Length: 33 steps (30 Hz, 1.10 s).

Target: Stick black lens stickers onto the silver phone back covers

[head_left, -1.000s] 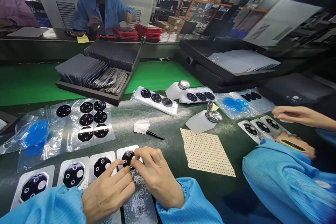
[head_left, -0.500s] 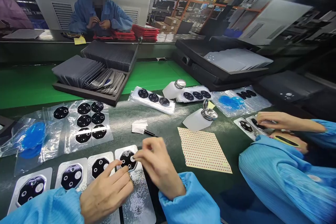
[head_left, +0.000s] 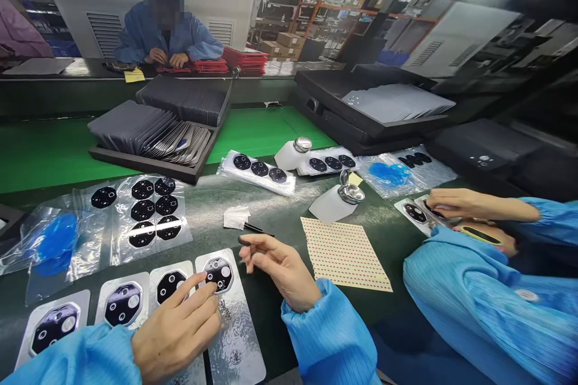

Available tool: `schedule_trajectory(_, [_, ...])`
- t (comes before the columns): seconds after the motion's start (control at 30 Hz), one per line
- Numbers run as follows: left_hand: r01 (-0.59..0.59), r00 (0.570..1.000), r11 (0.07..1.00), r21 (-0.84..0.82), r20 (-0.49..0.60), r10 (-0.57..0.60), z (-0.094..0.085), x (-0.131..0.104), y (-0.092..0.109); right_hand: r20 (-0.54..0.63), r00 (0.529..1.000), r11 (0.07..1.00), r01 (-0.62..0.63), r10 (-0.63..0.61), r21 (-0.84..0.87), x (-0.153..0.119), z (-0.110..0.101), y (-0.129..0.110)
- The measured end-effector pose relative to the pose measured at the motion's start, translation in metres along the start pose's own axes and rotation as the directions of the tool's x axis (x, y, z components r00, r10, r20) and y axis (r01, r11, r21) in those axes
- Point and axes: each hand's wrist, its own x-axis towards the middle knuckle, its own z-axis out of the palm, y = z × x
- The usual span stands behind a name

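Observation:
Four silvery plates lie in a row, each bearing a black disc with round holes. My left hand [head_left: 180, 328] rests spread over the plates, its fingertips at the left edge of the black disc [head_left: 218, 275] on the rightmost plate [head_left: 237, 337]. Just right of that plate, my right hand [head_left: 277, 267] hovers with curled fingers. A small dark piece [head_left: 244, 240] shows at its fingertips; what exactly it is I cannot make out. A white wipe [head_left: 236, 217] and a black pen-like tool [head_left: 257, 229] lie beyond the hand.
To the right is a dotted sticker sheet [head_left: 345, 252], with a white dispenser bottle [head_left: 334, 203] behind it. Bagged discs [head_left: 143, 210] lie left. Beyond stand a tray of dark plates [head_left: 149, 162] and a black case [head_left: 352, 126]. A co-worker's hand [head_left: 469, 203] works at right.
My right hand has lifted off the rightmost disc and moved right, uncovering it. My left hand has shifted slightly left and stays on the plates. The person opposite has lowered their head and hands.

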Motion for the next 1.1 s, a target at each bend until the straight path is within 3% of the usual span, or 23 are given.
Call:
schedule_trajectory(0.07, [-0.011,1.0,1.0,-0.015,-0.017,0.011,-0.003,-0.002,-0.001,-0.036,0.999,1.0,-0.019,0.019,-0.003,-0.001,0.003,-0.001])
schedule_trajectory(0.17, [-0.008,1.0,1.0,-0.026,-0.024,0.008,-0.006,-0.001,-0.002,-0.107,0.994,0.982,-0.031,0.011,-0.185,-0.003,0.008,0.0])
schedule_trajectory(0.3, [0.023,0.999,0.999,-0.034,-0.036,-0.024,-0.006,0.0,-0.003,-0.08,0.978,0.873,0.132,-0.192,-0.47,-0.008,0.011,0.003])
schedule_trajectory(0.43, [0.033,0.999,0.998,-0.053,-0.036,-0.035,-0.004,0.0,-0.004,-0.083,0.931,0.779,0.246,-0.355,-0.577,-0.01,0.01,0.003])
schedule_trajectory(0.57, [0.037,0.999,0.997,-0.061,-0.025,-0.038,-0.005,0.001,-0.004,-0.077,0.949,0.841,0.231,-0.305,-0.489,-0.005,0.01,-0.001])
schedule_trajectory(0.67, [0.044,0.998,0.998,-0.047,-0.034,-0.046,-0.007,0.004,-0.004,-0.143,0.973,0.935,0.124,-0.18,-0.332,0.0,0.008,-0.001])
schedule_trajectory(0.77, [0.05,0.998,0.997,-0.05,-0.029,-0.052,-0.007,0.004,-0.005,-0.206,0.977,0.971,0.012,-0.063,-0.241,0.002,0.006,0.0])
schedule_trajectory(0.9, [0.062,0.998,0.996,-0.068,-0.003,-0.062,-0.005,0.001,-0.005,-0.211,0.976,0.972,-0.003,-0.048,-0.235,0.0,0.006,0.001])
schedule_trajectory(1.1, [0.057,0.998,0.997,-0.061,0.011,-0.056,-0.003,-0.001,-0.006,-0.113,0.993,0.98,0.015,-0.038,-0.199,0.001,0.01,0.0])
